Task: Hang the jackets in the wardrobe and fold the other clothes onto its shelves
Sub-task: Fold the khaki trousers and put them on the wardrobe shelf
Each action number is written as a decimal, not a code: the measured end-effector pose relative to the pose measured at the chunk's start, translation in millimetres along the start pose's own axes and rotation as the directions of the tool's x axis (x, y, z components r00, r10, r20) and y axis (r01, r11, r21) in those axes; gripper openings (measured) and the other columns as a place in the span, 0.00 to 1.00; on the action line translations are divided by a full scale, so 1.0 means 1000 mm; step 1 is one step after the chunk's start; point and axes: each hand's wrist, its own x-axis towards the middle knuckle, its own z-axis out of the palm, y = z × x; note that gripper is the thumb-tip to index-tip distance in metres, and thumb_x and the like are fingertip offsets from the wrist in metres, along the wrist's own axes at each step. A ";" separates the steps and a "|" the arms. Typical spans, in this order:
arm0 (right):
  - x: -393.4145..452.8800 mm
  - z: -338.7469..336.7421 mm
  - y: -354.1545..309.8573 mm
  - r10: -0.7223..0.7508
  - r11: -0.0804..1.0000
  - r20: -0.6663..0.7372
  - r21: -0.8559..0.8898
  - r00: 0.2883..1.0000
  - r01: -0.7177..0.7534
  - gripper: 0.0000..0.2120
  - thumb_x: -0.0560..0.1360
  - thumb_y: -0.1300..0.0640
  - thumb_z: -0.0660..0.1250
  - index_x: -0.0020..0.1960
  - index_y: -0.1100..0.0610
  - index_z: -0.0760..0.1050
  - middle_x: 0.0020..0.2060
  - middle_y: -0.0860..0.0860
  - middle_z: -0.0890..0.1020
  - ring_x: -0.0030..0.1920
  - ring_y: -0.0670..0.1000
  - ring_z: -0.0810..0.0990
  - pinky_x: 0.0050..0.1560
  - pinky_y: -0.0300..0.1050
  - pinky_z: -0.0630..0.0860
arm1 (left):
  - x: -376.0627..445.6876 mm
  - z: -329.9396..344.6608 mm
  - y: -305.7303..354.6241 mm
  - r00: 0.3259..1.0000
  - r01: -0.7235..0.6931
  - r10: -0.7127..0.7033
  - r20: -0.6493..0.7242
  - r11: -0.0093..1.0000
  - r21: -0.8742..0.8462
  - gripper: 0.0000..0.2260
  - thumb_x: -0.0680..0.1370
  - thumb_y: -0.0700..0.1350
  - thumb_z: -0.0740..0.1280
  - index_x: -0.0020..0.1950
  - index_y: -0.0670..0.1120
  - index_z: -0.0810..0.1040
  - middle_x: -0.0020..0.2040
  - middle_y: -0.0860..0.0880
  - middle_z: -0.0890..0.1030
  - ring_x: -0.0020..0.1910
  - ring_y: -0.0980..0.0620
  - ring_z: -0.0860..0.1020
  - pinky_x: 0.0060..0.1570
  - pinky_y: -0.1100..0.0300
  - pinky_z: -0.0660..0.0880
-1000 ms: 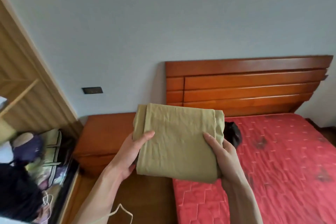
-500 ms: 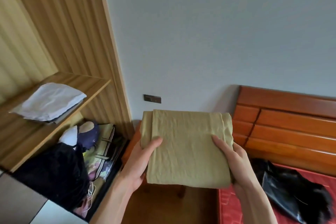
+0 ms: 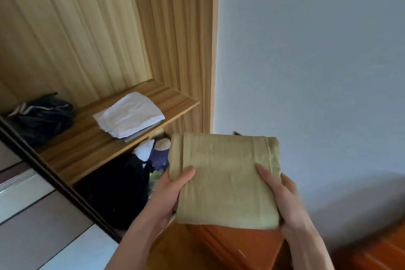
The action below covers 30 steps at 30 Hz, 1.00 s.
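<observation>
- Since the earlier frame, the view has swung left toward the wardrobe: the bed and headboard have dropped out of sight, and the shelf, then at the left edge, now fills the left half.
- A folded olive-tan garment (image 3: 225,178) is held flat in mid-air, in front of the pale wall and just right of the wardrobe opening, not on any shelf.
- The left hand (image 3: 169,195) grips the garment's left edge, thumb on top and fingers underneath.
- The right hand (image 3: 282,197) grips the right edge the same way, thumb lying across the top surface.
- Below the garment sits an orange-brown wooden bedside cabinet (image 3: 241,245).
- To the left, a wooden shelf (image 3: 92,149) inside the wardrobe carries a folded white garment (image 3: 129,115) near its front right.
- A crumpled dark garment (image 3: 41,116) lies further left on the same shelf.
- Under the shelf, a mass of black fabric (image 3: 118,188) sits with mixed clothes behind it.
- A grey sliding door panel (image 3: 32,226) covers the lower left.
</observation>
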 end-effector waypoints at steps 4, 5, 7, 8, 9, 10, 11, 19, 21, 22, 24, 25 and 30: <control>0.044 0.024 -0.008 0.050 0.998 0.164 -0.041 0.985 -0.043 0.22 0.76 0.45 0.73 0.63 0.59 0.81 0.53 0.56 0.88 0.54 0.58 0.87 0.60 0.60 0.80 | 0.012 -0.018 0.013 0.990 -0.002 -0.010 -0.140 0.997 -0.081 0.26 0.71 0.53 0.77 0.68 0.51 0.77 0.56 0.47 0.87 0.55 0.44 0.86 0.60 0.41 0.80; 0.054 0.032 -0.010 0.067 0.997 0.204 -0.052 0.977 -0.058 0.24 0.74 0.44 0.75 0.64 0.58 0.80 0.54 0.56 0.87 0.55 0.59 0.87 0.63 0.61 0.79 | 0.014 -0.023 0.017 0.984 -0.011 -0.007 -0.179 0.995 -0.098 0.24 0.72 0.52 0.76 0.67 0.51 0.78 0.55 0.47 0.87 0.54 0.44 0.86 0.60 0.41 0.80; 0.076 0.054 -0.011 0.100 0.992 0.273 -0.106 0.957 -0.074 0.27 0.72 0.43 0.77 0.64 0.57 0.80 0.55 0.55 0.87 0.56 0.58 0.87 0.64 0.61 0.78 | 0.022 -0.038 0.024 0.963 -0.041 0.007 -0.270 0.992 -0.122 0.21 0.73 0.51 0.76 0.65 0.51 0.79 0.53 0.47 0.88 0.52 0.44 0.86 0.56 0.43 0.81; 0.083 0.061 -0.011 0.107 0.990 0.288 -0.124 0.952 -0.074 0.27 0.71 0.43 0.78 0.64 0.55 0.80 0.54 0.54 0.88 0.55 0.57 0.87 0.64 0.60 0.78 | 0.024 -0.043 0.024 0.953 -0.049 0.008 -0.303 0.990 -0.130 0.20 0.74 0.50 0.75 0.64 0.51 0.79 0.52 0.47 0.88 0.52 0.44 0.86 0.54 0.45 0.81; 0.093 0.070 -0.010 0.118 0.987 0.304 -0.142 0.945 -0.078 0.28 0.69 0.41 0.77 0.65 0.53 0.80 0.55 0.52 0.88 0.56 0.56 0.86 0.64 0.59 0.78 | 0.028 -0.049 0.026 0.941 -0.057 0.007 -0.339 0.989 -0.139 0.19 0.75 0.50 0.75 0.64 0.51 0.79 0.52 0.47 0.88 0.52 0.44 0.86 0.53 0.46 0.81; 0.103 0.082 -0.010 0.141 0.980 0.328 -0.178 0.934 -0.086 0.30 0.68 0.38 0.77 0.66 0.50 0.80 0.56 0.49 0.87 0.57 0.54 0.86 0.65 0.58 0.78 | 0.033 -0.058 0.028 0.928 -0.068 0.008 -0.373 0.987 -0.148 0.18 0.76 0.49 0.75 0.65 0.51 0.79 0.53 0.47 0.88 0.52 0.43 0.86 0.52 0.46 0.81; 0.112 0.094 -0.009 0.157 0.973 0.353 -0.218 0.922 -0.082 0.31 0.66 0.36 0.76 0.66 0.47 0.79 0.57 0.47 0.87 0.58 0.52 0.85 0.65 0.57 0.78 | 0.038 -0.066 0.029 0.917 -0.076 0.007 -0.399 0.984 -0.158 0.18 0.76 0.49 0.75 0.65 0.50 0.79 0.53 0.47 0.88 0.52 0.43 0.86 0.51 0.47 0.81; 0.165 0.194 -0.006 -0.002 0.948 0.384 -0.293 0.924 0.123 0.14 0.76 0.46 0.74 0.58 0.51 0.83 0.49 0.46 0.88 0.49 0.46 0.87 0.51 0.46 0.81 | 0.081 -0.127 0.057 0.836 -0.168 0.050 -0.547 0.971 -0.168 0.14 0.77 0.46 0.75 0.61 0.47 0.81 0.50 0.46 0.88 0.50 0.44 0.87 0.53 0.47 0.81; 0.180 0.218 -0.005 -0.043 0.940 0.389 -0.297 0.920 0.169 0.12 0.77 0.49 0.74 0.56 0.54 0.83 0.46 0.46 0.89 0.46 0.45 0.87 0.44 0.40 0.81 | 0.095 -0.141 0.067 0.795 -0.191 0.067 -0.602 0.971 -0.144 0.11 0.77 0.48 0.76 0.57 0.48 0.81 0.48 0.48 0.88 0.49 0.45 0.86 0.47 0.51 0.81; 0.187 0.229 -0.005 -0.062 0.937 0.398 -0.292 0.915 0.190 0.11 0.77 0.50 0.74 0.55 0.54 0.83 0.45 0.46 0.89 0.44 0.44 0.87 0.41 0.36 0.80 | 0.102 -0.148 0.072 0.778 -0.202 0.084 -0.623 0.972 -0.120 0.10 0.77 0.49 0.76 0.56 0.49 0.81 0.48 0.48 0.88 0.49 0.46 0.86 0.45 0.53 0.80; 0.202 0.248 -0.006 -0.098 0.929 0.426 -0.286 0.899 0.237 0.09 0.78 0.51 0.73 0.56 0.54 0.83 0.45 0.44 0.88 0.45 0.43 0.86 0.39 0.32 0.78 | 0.117 -0.160 0.080 0.761 -0.219 0.129 -0.636 0.974 -0.065 0.10 0.77 0.50 0.75 0.56 0.49 0.81 0.49 0.49 0.87 0.47 0.50 0.86 0.42 0.58 0.79; 0.211 0.257 -0.008 -0.112 0.924 0.438 -0.284 0.892 0.255 0.09 0.79 0.51 0.72 0.56 0.53 0.83 0.45 0.44 0.88 0.45 0.43 0.86 0.40 0.32 0.78 | 0.125 -0.166 0.085 0.756 -0.224 0.148 -0.638 0.974 -0.040 0.11 0.78 0.51 0.75 0.57 0.49 0.81 0.49 0.50 0.87 0.47 0.52 0.86 0.41 0.60 0.79; 0.261 0.300 -0.018 -0.154 0.891 0.488 -0.307 0.859 0.334 0.09 0.80 0.49 0.70 0.54 0.54 0.82 0.46 0.46 0.88 0.50 0.49 0.86 0.50 0.44 0.81 | 0.168 -0.193 0.097 0.726 -0.263 0.213 -0.654 0.965 0.022 0.16 0.82 0.54 0.67 0.69 0.54 0.70 0.57 0.56 0.80 0.54 0.56 0.80 0.46 0.59 0.75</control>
